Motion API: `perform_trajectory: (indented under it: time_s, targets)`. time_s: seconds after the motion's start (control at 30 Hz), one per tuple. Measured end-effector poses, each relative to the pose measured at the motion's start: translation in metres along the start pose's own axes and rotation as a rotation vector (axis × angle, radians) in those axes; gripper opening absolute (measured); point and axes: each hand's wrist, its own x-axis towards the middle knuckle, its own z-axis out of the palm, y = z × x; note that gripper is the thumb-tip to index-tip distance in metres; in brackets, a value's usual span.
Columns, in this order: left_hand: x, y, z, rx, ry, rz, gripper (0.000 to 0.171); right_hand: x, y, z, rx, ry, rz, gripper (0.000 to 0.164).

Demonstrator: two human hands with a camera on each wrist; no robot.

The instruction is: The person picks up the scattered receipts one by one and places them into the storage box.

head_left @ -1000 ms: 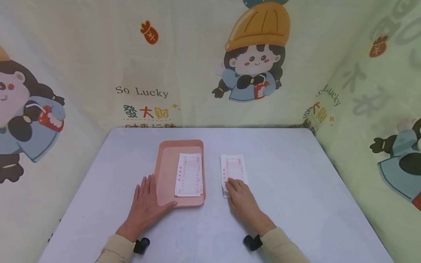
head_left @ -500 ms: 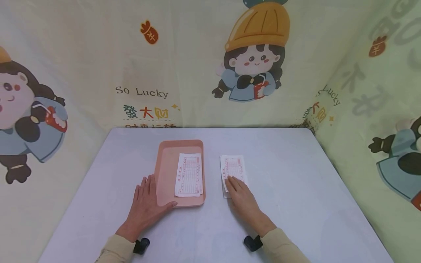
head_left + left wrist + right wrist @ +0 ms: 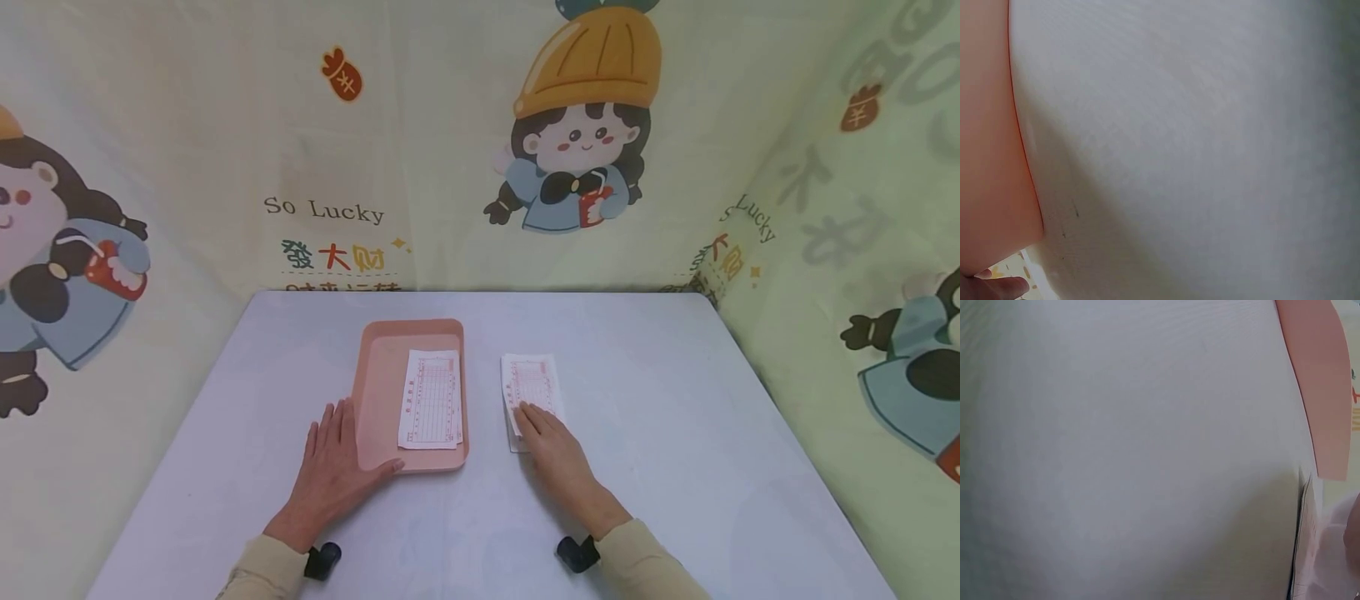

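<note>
In the head view, my left hand (image 3: 335, 467) lies flat with its fingers along the left side of a pink tray (image 3: 378, 392) and its thumb at the near edge. A slip of white paper printed with a red table (image 3: 430, 400) lies on the right side of the tray, with another edge showing beneath it. My right hand (image 3: 558, 462) rests its fingertips on the near part of a stack of similar printed slips (image 3: 534, 379) to the right of the tray. The top slip sits slightly askew over those below. The right thumb is hidden.
Both hands work on a white table (image 3: 660, 417). Behind it hangs a cream cloth (image 3: 450, 167) with cartoon prints, which continues along both sides. The tray's pink wall (image 3: 991, 137) fills the left edge of the left wrist view.
My right fingers have straightened a little on the stack, and the top slip's near end has shifted slightly. The left hand and the tray stay in place.
</note>
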Motion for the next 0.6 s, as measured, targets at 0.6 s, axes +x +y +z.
perform_trajectory:
  time_s: [0.6]
  targets:
    - [0.0011,-0.0005,0.0033,-0.007,0.014,0.007,0.128,0.0096,-0.0005,-0.006,-0.034,0.112,-0.043,0.059]
